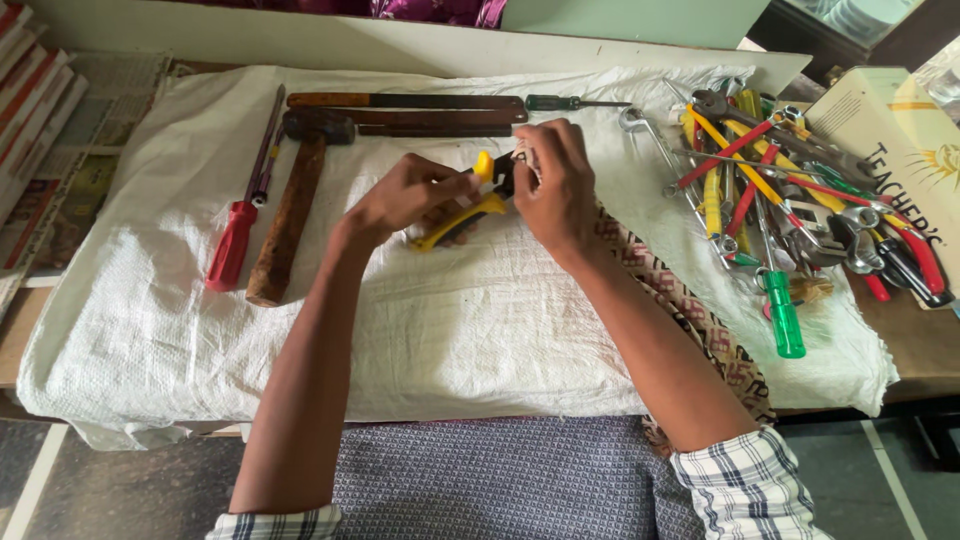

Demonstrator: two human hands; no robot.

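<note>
Both my hands meet over the white cloth [420, 340]: my left hand [400, 200] keeps a closed grip on the yellow-handled pliers [462, 213], my right hand [556, 185] pinches their head. A hammer [290, 195] lies left, well apart.

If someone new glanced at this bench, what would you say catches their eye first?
Both hands, left and right, meet mid-cloth on a yellow-and-black hand tool. To the right lies a bright tangle of tools; to the left, a hammer beside a red-handled screwdriver.
</note>
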